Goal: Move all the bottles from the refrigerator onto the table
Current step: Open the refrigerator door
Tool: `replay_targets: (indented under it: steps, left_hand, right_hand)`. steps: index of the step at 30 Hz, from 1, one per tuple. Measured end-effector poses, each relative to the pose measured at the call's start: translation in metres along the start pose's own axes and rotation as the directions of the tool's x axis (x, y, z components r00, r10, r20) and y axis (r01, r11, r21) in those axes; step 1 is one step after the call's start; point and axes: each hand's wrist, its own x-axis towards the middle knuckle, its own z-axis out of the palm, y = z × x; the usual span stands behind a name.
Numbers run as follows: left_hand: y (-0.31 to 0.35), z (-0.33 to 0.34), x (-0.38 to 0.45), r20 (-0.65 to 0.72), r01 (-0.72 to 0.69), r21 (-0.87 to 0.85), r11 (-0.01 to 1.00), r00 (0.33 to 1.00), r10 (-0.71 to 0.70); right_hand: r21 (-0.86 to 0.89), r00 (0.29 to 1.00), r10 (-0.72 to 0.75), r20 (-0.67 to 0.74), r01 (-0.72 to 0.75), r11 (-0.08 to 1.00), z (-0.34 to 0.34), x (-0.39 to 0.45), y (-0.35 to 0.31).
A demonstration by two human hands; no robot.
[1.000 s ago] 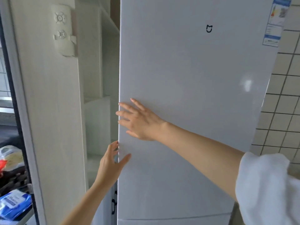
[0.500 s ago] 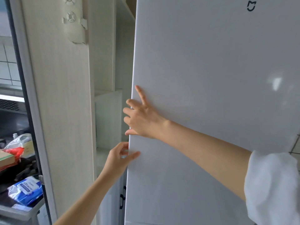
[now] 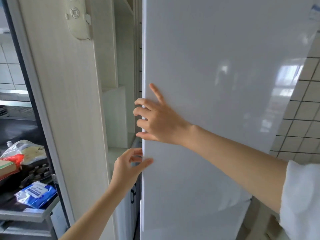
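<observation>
The white refrigerator door [image 3: 216, 101] fills the middle and right of the view and stands slightly ajar along its left edge. My right hand [image 3: 159, 120] lies on the door front with several fingers curled round that left edge and one finger pointing up. Just below, my left hand [image 3: 129, 168] grips the same edge, thumb on the front and fingers behind it. No bottles and no table are in view; the refrigerator's inside is hidden.
A pale wooden cabinet side [image 3: 65, 101] with a cream remote holder [image 3: 78, 18] stands close on the left, leaving a narrow gap. Further left a counter holds a blue wipes pack [image 3: 37, 194], a plastic bag [image 3: 24, 149] and a red packet. Tiled wall [image 3: 301, 118] at right.
My right hand's fingers have curled round the door's left edge, and the door has swung out a little, showing a dark gap. The view has moved closer.
</observation>
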Motion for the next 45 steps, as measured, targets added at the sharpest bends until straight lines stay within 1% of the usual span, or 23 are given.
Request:
replay_targets:
  steps: [3,6,9,10,12,14,15,17,18,21,23,27,30,34,36,38,41,43,45]
  left_hand:
    - [0.012,0.005,-0.038,-0.062,-0.018,-0.009,1.0,0.998,0.017]
    - [0.025,0.01,-0.076,-0.076,-0.016,-0.104,0.994,0.997,0.008]
    - [0.041,0.006,-0.105,-0.011,-0.062,-0.197,0.978,0.998,0.061]
    - [0.048,0.006,-0.112,0.014,-0.093,-0.198,0.976,0.995,0.098]
    - [0.061,0.008,-0.123,0.041,-0.189,-0.11,0.976,0.98,0.194]
    - [0.072,0.017,-0.133,0.108,-0.324,-0.017,0.946,0.94,0.324]
    - [0.076,0.022,-0.138,0.148,-0.369,0.003,0.93,0.919,0.364]
    - [0.081,0.035,-0.147,0.202,-0.429,-0.013,0.903,0.883,0.423]
    - [0.085,0.041,-0.152,0.212,-0.466,-0.021,0.885,0.863,0.459]
    - [0.099,0.066,-0.172,0.213,-0.589,-0.038,0.807,0.785,0.582]
    - [0.107,0.089,-0.19,0.2,-0.635,-0.079,0.769,0.745,0.636]
    - [0.122,0.144,-0.23,0.125,-0.681,-0.107,0.725,0.714,0.689]
    - [0.14,0.185,-0.26,0.062,-0.728,-0.061,0.682,0.68,0.731]
    - [0.171,0.247,-0.3,0.057,-0.757,0.038,0.653,0.654,0.755]
    - [0.186,0.282,-0.317,0.085,-0.781,0.09,0.618,0.625,0.776]
    - [0.198,0.313,-0.33,0.138,-0.797,0.115,0.593,0.604,0.785]
    - [0.213,0.357,-0.338,0.214,-0.825,0.146,0.545,0.565,0.797]
    - [0.22,0.387,-0.339,0.276,-0.849,0.184,0.496,0.529,0.803]
    - [0.226,0.414,-0.339,0.326,-0.863,0.235,0.448,0.504,0.8]
  right_hand:
    - [0.096,0.991,0.121,-0.056,-0.115,0.989,-0.028,-0.016,-0.027]
    - [0.225,0.952,0.276,-0.128,-0.243,0.943,-0.067,-0.038,-0.052]
    - [0.293,0.877,0.451,-0.165,-0.393,0.872,-0.113,-0.063,-0.07]
    - [0.286,0.853,0.495,-0.169,-0.438,0.852,-0.128,-0.071,-0.076]
    - [0.264,0.826,0.536,-0.177,-0.485,0.834,-0.15,-0.088,-0.085]
    - [0.266,0.808,0.566,-0.166,-0.516,0.814,-0.172,-0.106,-0.09]
    - [0.276,0.795,0.586,-0.156,-0.534,0.799,-0.183,-0.115,-0.091]
    - [0.32,0.756,0.642,-0.128,-0.581,0.748,-0.202,-0.133,-0.091]
    - [0.356,0.727,0.679,-0.1,-0.612,0.707,-0.212,-0.142,-0.091]
    - [0.48,0.616,0.787,0.013,-0.695,0.536,-0.24,-0.166,-0.089]
    - [0.54,0.57,0.819,0.065,-0.711,0.451,-0.258,-0.185,-0.088]
    - [0.599,0.528,0.83,0.178,-0.728,0.335,-0.299,-0.234,-0.085]
    - [0.623,0.49,0.837,0.245,-0.741,0.252,-0.333,-0.273,-0.08]
    - [0.655,0.449,0.853,0.267,-0.734,0.182,-0.377,-0.334,-0.071]
    - [0.665,0.415,0.872,0.261,-0.731,0.149,-0.394,-0.367,-0.061]
    - [0.641,0.388,0.89,0.24,-0.752,0.155,-0.405,-0.395,-0.05]
    - [0.544,0.347,0.912,0.218,-0.819,0.182,-0.418,-0.433,-0.031]
    - [0.494,0.295,0.931,0.215,-0.855,0.158,-0.427,-0.458,-0.017]
    - [0.467,0.233,0.947,0.222,-0.878,0.106,-0.433,-0.479,-0.004]
